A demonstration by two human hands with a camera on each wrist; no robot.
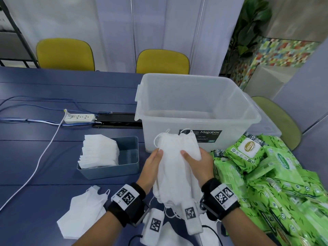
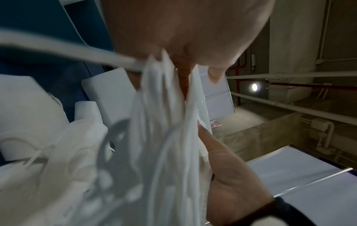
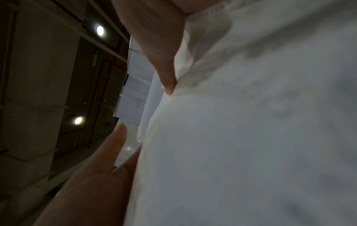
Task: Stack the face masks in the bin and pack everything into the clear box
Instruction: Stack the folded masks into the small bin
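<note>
Left hand [image 1: 152, 165] and right hand [image 1: 195, 163] both grip the bundle of masks [image 1: 174, 157], thumbs pressed on top, above the table [image 1: 53, 153] beside the bin [image 1: 124, 167].

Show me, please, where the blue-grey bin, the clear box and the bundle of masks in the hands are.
Blue-grey bin [image 1: 128, 168]: head view, its bare front wall.
Clear box [image 1: 198, 122]: head view, its near rim.
Bundle of masks [image 1: 175, 157]: head view, the white fabric between the two thumbs.
</note>
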